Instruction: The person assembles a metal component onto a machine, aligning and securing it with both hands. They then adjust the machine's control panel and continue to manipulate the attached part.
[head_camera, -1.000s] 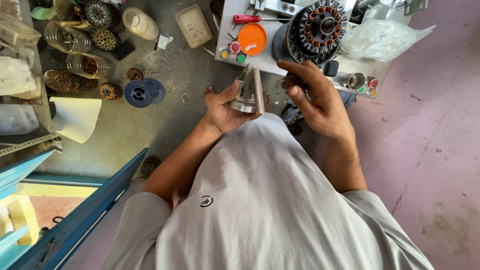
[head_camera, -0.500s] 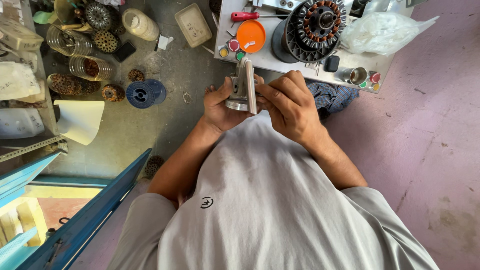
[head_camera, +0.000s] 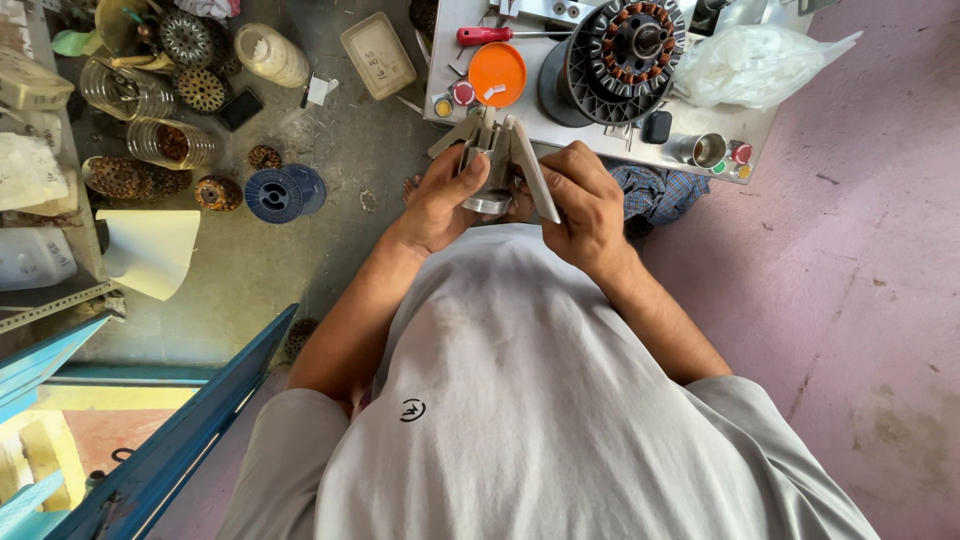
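Note:
Both my hands hold a small grey metal winding form (head_camera: 492, 165) with flat splayed plates, in front of my chest. My left hand (head_camera: 440, 195) grips its left side and round base. My right hand (head_camera: 585, 200) grips its right plate, fingers curled round it. Just beyond stands a low white workbench (head_camera: 600, 135) carrying a black spool with a copper-wound stator (head_camera: 628, 45), an orange lid (head_camera: 497, 73), a red-handled screwdriver (head_camera: 490, 35) and a clear plastic bag (head_camera: 760, 60).
On the grey floor to the left lie a blue wire spool (head_camera: 275, 193), several wound stators, glass jars (head_camera: 165, 140), a plastic box (head_camera: 378, 53) and a white paper sheet (head_camera: 150, 250). A blue metal frame (head_camera: 170, 440) runs at lower left. Pink floor lies to the right.
My right hand came in from the right and closed on the metal form beside my left hand. Both hands lifted it slightly toward the bench, and its plates now splay apart.

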